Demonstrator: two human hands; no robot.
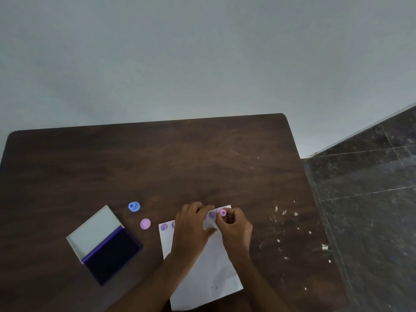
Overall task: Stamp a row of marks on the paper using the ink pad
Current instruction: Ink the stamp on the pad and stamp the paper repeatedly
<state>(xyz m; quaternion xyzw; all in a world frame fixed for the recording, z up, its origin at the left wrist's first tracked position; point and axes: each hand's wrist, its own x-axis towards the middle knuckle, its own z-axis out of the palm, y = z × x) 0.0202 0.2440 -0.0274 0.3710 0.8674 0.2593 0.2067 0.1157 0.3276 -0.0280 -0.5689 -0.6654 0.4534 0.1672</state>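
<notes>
Dark wood grain covers the desk, which stands against a pale wall with dark floor tiles to its right. On it lies the white paper, turned a little askew, with purple round marks along its far edge; two show at the far left corner and another shows between the hands, while the rest of the row is hidden. The right hand has its fingers curled round a small pink stamp, which it holds at the paper's far right corner. The left hand lies across the far part of the sheet with fingers fairly straight, its fingertips close to the stamp. Whether the stamp's face touches the paper cannot be told. Just left of the sheet sits a pink cap, and beyond it a blue stamp. Farther left, the ink pad lies open, its dark purple pad near the front and its pale lid folded back.
</notes>
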